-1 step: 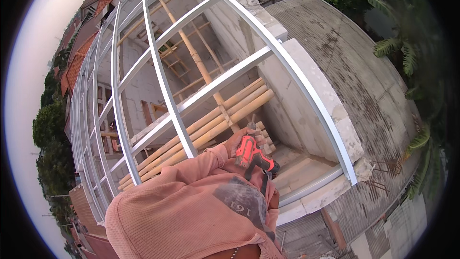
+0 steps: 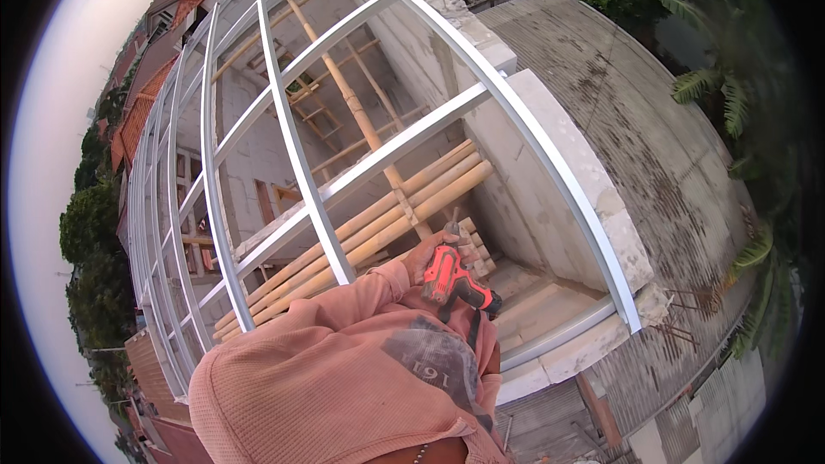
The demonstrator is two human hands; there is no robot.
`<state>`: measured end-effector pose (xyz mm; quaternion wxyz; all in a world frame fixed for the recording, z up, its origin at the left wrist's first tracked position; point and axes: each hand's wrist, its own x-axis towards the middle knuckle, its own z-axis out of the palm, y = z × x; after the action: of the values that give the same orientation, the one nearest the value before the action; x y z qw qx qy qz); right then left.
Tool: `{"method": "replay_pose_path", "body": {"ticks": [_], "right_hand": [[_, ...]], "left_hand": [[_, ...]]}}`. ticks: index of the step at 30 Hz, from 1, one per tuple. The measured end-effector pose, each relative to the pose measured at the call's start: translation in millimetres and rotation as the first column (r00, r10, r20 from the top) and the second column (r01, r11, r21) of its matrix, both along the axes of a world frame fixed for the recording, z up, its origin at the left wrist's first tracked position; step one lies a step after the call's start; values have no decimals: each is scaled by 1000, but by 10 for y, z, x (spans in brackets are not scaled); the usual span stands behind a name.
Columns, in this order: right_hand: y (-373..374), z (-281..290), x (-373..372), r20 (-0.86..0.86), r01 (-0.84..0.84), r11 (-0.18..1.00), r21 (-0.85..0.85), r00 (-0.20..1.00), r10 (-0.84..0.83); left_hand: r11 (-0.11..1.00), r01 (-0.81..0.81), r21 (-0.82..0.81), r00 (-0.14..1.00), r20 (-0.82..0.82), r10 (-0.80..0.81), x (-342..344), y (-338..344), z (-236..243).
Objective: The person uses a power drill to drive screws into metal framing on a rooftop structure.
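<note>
A pink-sleeved arm reaches in from the left, and at the lower centre of the frame the left hand [image 2: 421,256] is wrapped around the nose of a red-and-black power drill [image 2: 443,273]. The drill's moulded casing is chunky and rounded, its grip slants toward the lower right, and a thin metal bit [image 2: 455,213] points upward. The right hand is out of sight, so I cannot tell how it is held; the two are not seen together.

The shirt [image 2: 292,387] fills the lower part of the frame with a nubbly waffle knit, a worn dark print [image 2: 421,348] on its front, and a string of small dark beads [image 2: 421,454] shows at the bottom edge.

All around the drill runs a silvery metal frame [image 2: 581,206], smooth, straight-sided bars crossing in a grid that sweeps from the lower right up to the upper left. Below it, at the centre, smooth tan bamboo poles [image 2: 447,195] lie side by side on a slant, and a longer knotted pole [image 2: 354,112] crosses behind the bars. The grey block wall [image 2: 533,223] at right centre looks rough and stained, topped by a pale, chipped ledge [image 2: 563,133]. Past it, a ridged grey roof [image 2: 619,94] spreads over the right side, streaked dark, with feathery fronds [image 2: 735,107] at its edge.
</note>
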<state>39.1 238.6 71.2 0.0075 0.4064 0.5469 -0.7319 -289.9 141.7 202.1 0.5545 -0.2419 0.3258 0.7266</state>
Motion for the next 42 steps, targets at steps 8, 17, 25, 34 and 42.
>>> {"method": "replay_pose_path", "body": {"ticks": [8,17,25,34,42], "right_hand": [[10,-308,16,-85,-214,874,436,957,276],[-195,-335,45,-65,-202,871,448,964,258],[-161,-265,170,-40,-212,855,472,964,262],[-47,-175,359,-2,-246,817,522,957,290],[65,16,551,43,-292,746,598,942,334]], "left_hand": [[996,85,-14,993,86,-84,253,-58,43],[993,114,-7,989,96,-113,354,-9,155],[999,53,-12,993,108,-52,408,-19,140],[994,89,59,988,122,-96,479,-7,149],[989,107,105,980,158,-122,525,107,-8]]}}
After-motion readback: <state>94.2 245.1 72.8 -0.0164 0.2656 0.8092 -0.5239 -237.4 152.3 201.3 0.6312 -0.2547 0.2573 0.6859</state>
